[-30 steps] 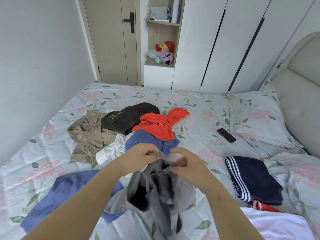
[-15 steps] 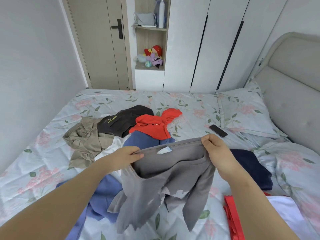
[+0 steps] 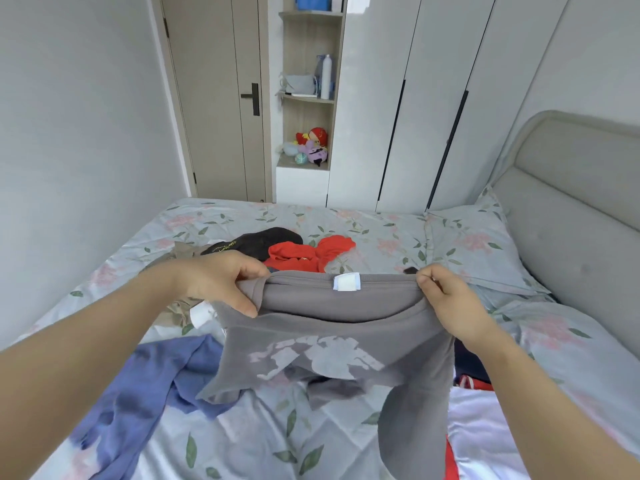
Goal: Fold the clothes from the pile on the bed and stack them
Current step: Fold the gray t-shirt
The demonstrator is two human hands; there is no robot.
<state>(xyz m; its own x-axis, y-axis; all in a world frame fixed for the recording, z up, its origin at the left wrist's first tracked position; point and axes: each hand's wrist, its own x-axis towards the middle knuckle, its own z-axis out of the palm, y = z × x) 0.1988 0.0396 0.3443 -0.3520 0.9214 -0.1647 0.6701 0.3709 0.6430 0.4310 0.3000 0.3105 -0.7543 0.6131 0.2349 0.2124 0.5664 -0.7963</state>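
Sweatshirt (image 3: 329, 344) in left hand (image 3: 221, 282), right hand (image 3: 453, 303)

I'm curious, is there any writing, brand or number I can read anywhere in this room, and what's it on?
Nothing reads clearly.
On the black garment, yellow script: too blurred to read.
On the grey sweatshirt, white neck tag: no legible print.
On its chest, pale print: blotchy, unreadable.
On the shelf, white bottle: label too small.

Arms outstretched, left hand (image 3: 221, 282) and right hand (image 3: 446, 303) each grip the grey shirt (image 3: 329, 336).
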